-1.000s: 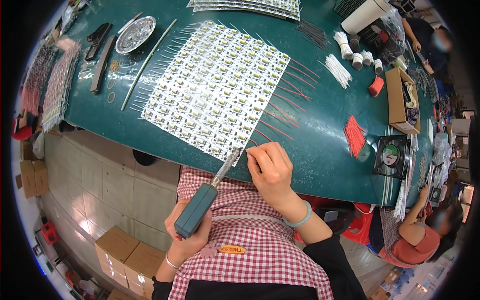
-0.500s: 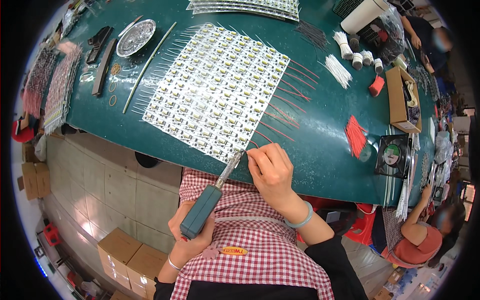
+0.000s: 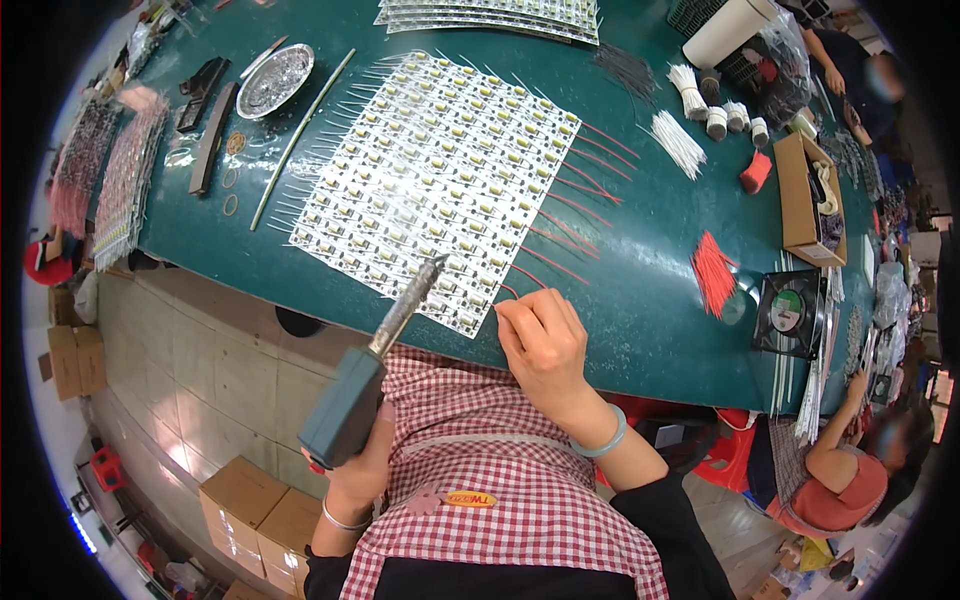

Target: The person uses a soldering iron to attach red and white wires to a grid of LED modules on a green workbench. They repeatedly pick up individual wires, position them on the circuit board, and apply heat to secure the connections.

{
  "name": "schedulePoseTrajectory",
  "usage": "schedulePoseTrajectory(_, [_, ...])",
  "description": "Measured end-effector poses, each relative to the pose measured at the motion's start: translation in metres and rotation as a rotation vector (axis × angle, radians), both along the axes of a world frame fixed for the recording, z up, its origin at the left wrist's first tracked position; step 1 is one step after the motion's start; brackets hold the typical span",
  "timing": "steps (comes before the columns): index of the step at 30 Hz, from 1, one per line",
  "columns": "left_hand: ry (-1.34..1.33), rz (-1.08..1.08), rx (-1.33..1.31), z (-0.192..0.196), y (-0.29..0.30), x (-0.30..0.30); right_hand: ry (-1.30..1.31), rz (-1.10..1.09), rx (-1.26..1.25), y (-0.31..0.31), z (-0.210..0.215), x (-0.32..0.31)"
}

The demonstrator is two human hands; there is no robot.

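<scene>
My left hand (image 3: 362,462) is wrapped round the dark green handle of a soldering iron (image 3: 345,405). The iron's long metal tip rises over the near part of a white circuit board panel (image 3: 400,200); whether it touches cannot be made out. Yellow components cover the panel in rows. My right hand (image 3: 546,338) is closed in a pinch on the end of a red wire (image 3: 508,291), close by the panel's near right corner. More red wires (image 3: 570,235) stick out along the panel's right edge, and pale wires (image 3: 290,200) along its left.
A silver dish (image 3: 275,80), a thin rod (image 3: 300,140) and a dark bar (image 3: 212,140) lie left of the panel. Stacked panels (image 3: 490,20) lie at the back. To the right are red wires (image 3: 712,272), white wires (image 3: 677,143), a fan (image 3: 788,313) and a cardboard box (image 3: 800,200). Co-workers sit further right.
The soldering iron has moved left and its tip up, away from the panel's near right corner and over the panel. My right hand has stayed almost still at the red wire.
</scene>
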State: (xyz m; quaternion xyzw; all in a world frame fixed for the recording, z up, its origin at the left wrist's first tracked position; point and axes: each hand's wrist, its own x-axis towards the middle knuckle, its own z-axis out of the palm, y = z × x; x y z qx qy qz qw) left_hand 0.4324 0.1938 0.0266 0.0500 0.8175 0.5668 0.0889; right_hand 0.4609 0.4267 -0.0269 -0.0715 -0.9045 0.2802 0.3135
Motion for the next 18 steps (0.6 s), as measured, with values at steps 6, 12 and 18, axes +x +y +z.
schedulePoseTrajectory(6, [0.249,0.093,0.089,0.001,0.012,-0.059,-0.017,-0.004,-0.022,-0.002,0.009,-0.001])
schedulePoseTrajectory(12, [0.542,0.384,0.155,0.07,0.024,-0.117,-0.046,-0.019,-0.042,-0.002,0.009,0.002])
schedulePoseTrajectory(18, [0.489,0.353,-0.142,0.06,0.017,-0.237,-0.025,0.003,-0.056,-0.005,0.01,0.0])
